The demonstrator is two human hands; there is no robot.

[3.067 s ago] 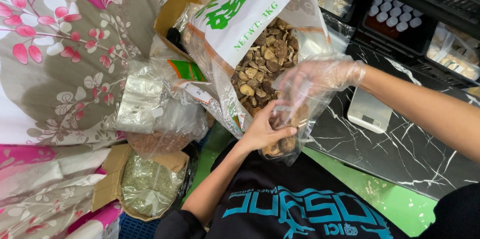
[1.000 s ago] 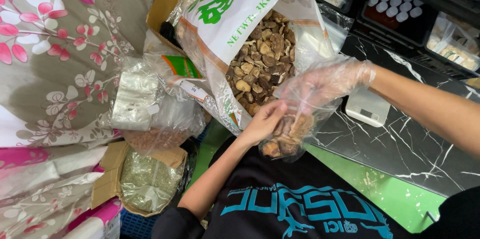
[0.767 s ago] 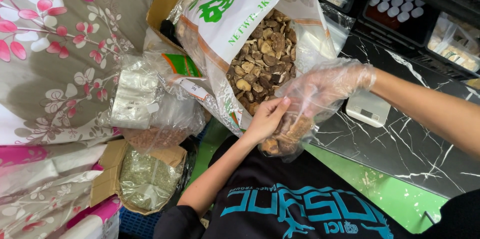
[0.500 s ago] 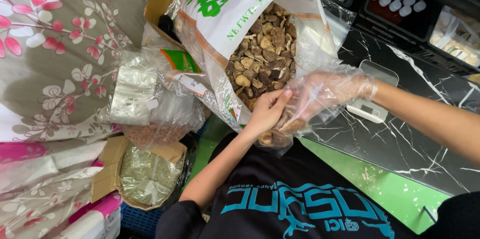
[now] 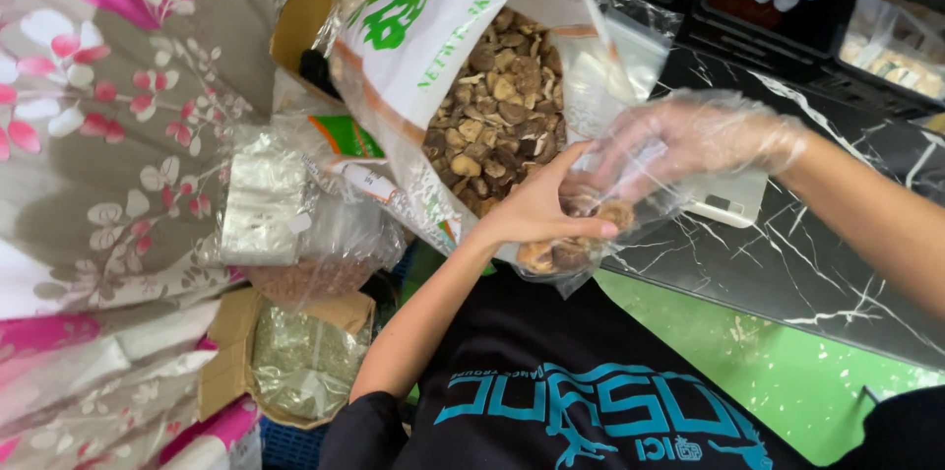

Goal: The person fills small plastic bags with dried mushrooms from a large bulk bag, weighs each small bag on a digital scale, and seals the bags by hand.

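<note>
Bright, even light falls from overhead, with soft shadows. Glare glints on the clear plastic bags (image 5: 295,224) and the glossy dark counter (image 5: 787,263). The gloved right hand (image 5: 689,140) is slightly motion-blurred.

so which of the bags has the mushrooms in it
The big white bag with green print, standing open at the top centre, full of dried mushrooms. The clear bags to its left hold other goods.

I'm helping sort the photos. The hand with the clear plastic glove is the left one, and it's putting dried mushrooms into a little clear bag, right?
Not quite. The head view shows the clear plastic glove is on the right hand, not the left. The left hand is bare and holds the little clear bag open beside the big bag of dried mushrooms.
</note>
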